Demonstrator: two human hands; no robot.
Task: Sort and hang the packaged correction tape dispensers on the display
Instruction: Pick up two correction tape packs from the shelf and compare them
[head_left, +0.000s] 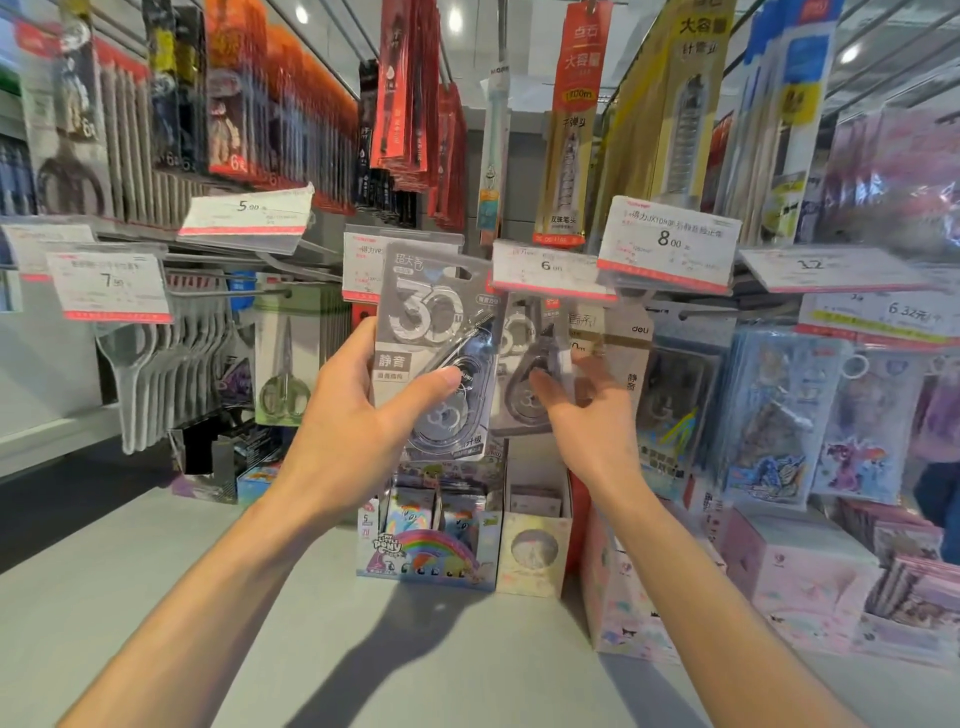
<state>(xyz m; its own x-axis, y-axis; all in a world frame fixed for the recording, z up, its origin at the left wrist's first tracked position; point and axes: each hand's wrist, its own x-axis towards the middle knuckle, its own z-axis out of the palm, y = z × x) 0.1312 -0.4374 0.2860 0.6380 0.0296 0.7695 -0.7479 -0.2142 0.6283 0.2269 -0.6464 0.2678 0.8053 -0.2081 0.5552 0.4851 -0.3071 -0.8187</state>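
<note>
My left hand (358, 415) grips a grey correction tape package (436, 322) marked with a large "30", held tilted in front of the display at centre. Just right of it, more grey correction tape packages (524, 374) hang on a hook beneath the 6.00 price tag (545, 270). My right hand (587, 415) reaches to those hanging packages, its fingers spread and touching the front one. A beige tape package (631, 358) hangs further right, partly behind my right hand.
Scissors packs (283, 374) hang to the left on hooks with price tags. Pastel card packs (779, 415) hang to the right. Boxes of toys, including a rainbow pony box (426, 545), stand on the shelf (156, 597) below. Pen packs hang overhead.
</note>
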